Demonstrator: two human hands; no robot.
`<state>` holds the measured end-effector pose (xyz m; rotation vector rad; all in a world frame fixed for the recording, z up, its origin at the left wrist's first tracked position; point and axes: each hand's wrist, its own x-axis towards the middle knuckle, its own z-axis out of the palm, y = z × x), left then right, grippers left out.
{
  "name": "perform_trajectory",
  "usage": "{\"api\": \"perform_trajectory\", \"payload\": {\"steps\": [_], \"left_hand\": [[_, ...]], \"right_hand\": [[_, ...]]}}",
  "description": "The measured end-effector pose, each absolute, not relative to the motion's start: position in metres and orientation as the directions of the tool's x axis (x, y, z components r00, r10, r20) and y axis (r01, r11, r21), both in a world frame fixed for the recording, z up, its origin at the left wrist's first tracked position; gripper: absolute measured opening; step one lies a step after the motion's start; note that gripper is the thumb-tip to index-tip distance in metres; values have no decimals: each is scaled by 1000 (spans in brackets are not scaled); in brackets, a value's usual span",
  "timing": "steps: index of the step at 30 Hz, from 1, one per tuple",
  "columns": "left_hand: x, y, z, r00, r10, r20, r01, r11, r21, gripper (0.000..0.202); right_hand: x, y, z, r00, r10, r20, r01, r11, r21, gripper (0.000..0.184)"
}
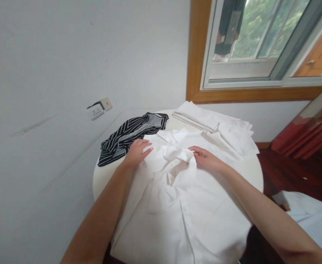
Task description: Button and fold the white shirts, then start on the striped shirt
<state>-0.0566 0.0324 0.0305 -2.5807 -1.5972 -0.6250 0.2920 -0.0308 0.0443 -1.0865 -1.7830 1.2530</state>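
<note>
A white buttoned shirt is spread over a round white table, its collar at the far end and its lower part hanging over the near side. On its left shoulder area rests my left hand, thumb and fingers apart on the cloth. My right hand is closed at the right side of the collar, thumb and fingertips gripping the fabric. Behind the collar lies more white cloth with another collar; where the layers divide is hard to tell.
A black-and-white striped garment lies at the table's back left, folded white clothing at the back right. The wall bears a socket. A wood-framed window, red-and-cream curtain and white cloth are on the right.
</note>
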Motion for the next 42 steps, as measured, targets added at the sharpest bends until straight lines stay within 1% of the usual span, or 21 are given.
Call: {"api": "perform_trajectory", "payload": {"steps": [2, 4, 7, 8, 10, 13, 15, 17, 18, 20, 22, 24, 25, 27, 29, 31, 33, 34, 36, 39, 42], "left_hand": [[-66, 33, 34, 348, 863, 366, 884, -432, 180, 42], [-74, 32, 37, 317, 883, 345, 898, -397, 190, 43], [-84, 28, 39, 303, 906, 295, 907, -369, 202, 43], [-88, 27, 38, 312, 908, 280, 904, -374, 206, 44], [-94, 27, 36, 339, 905, 259, 893, -396, 216, 45], [-100, 30, 32, 377, 890, 256, 869, -435, 235, 45], [-103, 33, 29, 382, 878, 289, 856, -454, 247, 40], [-104, 37, 26, 373, 866, 333, 849, -463, 253, 34], [-104, 38, 26, 364, 862, 353, 850, -463, 253, 31], [-104, 39, 26, 340, 858, 384, 858, -451, 248, 28], [-102, 38, 27, 310, 857, 413, 871, -430, 237, 27], [-96, 37, 29, 286, 848, 445, 884, -413, 219, 27], [-92, 37, 30, 280, 840, 465, 889, -410, 205, 28], [-80, 39, 32, 293, 819, 494, 893, -419, 164, 31], [-69, 45, 35, 351, 804, 479, 886, -451, 108, 36], [-61, 54, 39, 442, 799, 408, 864, -501, 46, 35], [-60, 65, 44, 531, 788, 311, 831, -556, -8, 33], [-62, 72, 47, 563, 781, 268, 815, -579, -27, 32], [-72, 85, 54, 588, 777, 227, 801, -597, -32, 33], [-92, 103, 61, 508, 808, 298, 844, -536, 15, 36], [-111, 112, 62, 373, 845, 383, 913, -409, 14, 37]], "right_hand": [[291, -37, 53, -509, 861, -4, 156, 87, -984, 46], [290, -42, 58, -595, 802, -46, 71, -5, -997, 50], [291, -44, 58, -650, 756, -76, 34, -72, -997, 54], [292, -43, 57, -645, 760, -83, 55, -63, -997, 54], [296, -41, 56, -614, 787, -61, 112, 10, -994, 51], [306, -38, 61, -549, 833, 66, 219, 220, -951, 46], [315, -34, 66, -502, 851, 152, 335, 354, -873, 46], [326, -31, 69, -444, 876, 189, 501, 418, -758, 45], [331, -29, 69, -404, 896, 187, 598, 413, -687, 44], [341, -26, 66, -312, 938, 153, 787, 346, -511, 43], [347, -24, 64, -246, 965, 92, 914, 263, -310, 40], [349, -25, 62, -243, 970, 22, 959, 244, -147, 35], [349, -25, 62, -258, 966, -11, 962, 255, -93, 34], [346, -26, 61, -288, 956, -50, 957, 287, -29, 32], [343, -26, 59, -302, 952, -52, 953, 302, -2, 29], [342, -23, 57, -294, 955, -41, 956, 294, -14, 30], [342, -20, 54, -279, 960, -29, 957, 275, -87, 36], [343, -19, 54, -283, 959, -21, 949, 276, -154, 40], [346, -19, 56, -327, 945, 1, 887, 307, -345, 47], [349, -22, 64, -410, 912, 21, 712, 334, -617, 48], [351, -28, 70, -479, 878, -18, 577, 299, -760, 46]]}}
